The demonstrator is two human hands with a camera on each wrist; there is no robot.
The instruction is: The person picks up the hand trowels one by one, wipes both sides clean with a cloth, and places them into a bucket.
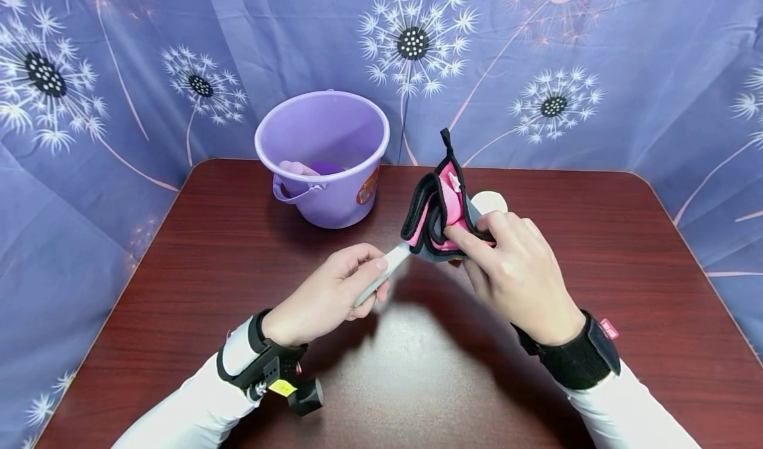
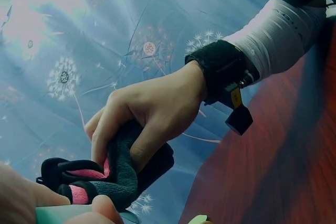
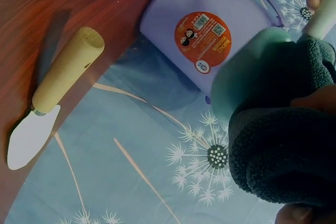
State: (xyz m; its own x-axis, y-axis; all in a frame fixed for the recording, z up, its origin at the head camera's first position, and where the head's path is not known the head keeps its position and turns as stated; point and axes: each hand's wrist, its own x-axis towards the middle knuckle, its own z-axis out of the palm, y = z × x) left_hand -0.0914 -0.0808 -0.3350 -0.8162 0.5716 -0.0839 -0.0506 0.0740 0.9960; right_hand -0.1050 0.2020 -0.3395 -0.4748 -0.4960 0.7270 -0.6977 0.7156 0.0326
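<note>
My left hand (image 1: pixel 324 297) grips the pale green handle (image 1: pixel 381 273) of a utensil. A broad, rounded, translucent green head (image 3: pixel 247 72) shows beside the cloth in the right wrist view; I cannot tell its exact kind. My right hand (image 1: pixel 524 273) holds a folded cloth (image 1: pixel 451 197), grey and pink with black edging and a hanging loop, against the utensil. Thumb and fingers pinch the cloth's folds in the left wrist view. Part of the utensil is hidden by the cloth.
A purple bucket (image 1: pixel 342 207) stands at the back left of the dark red table (image 1: pixel 602 237), with a pinkish item (image 1: pixel 298 168) inside. Behind the right hand lies a wooden-handled tool (image 3: pixel 68 72) with a whitish blade (image 3: pixel 31 137). A blue dandelion-print curtain (image 1: pixel 310 32) hangs behind.
</note>
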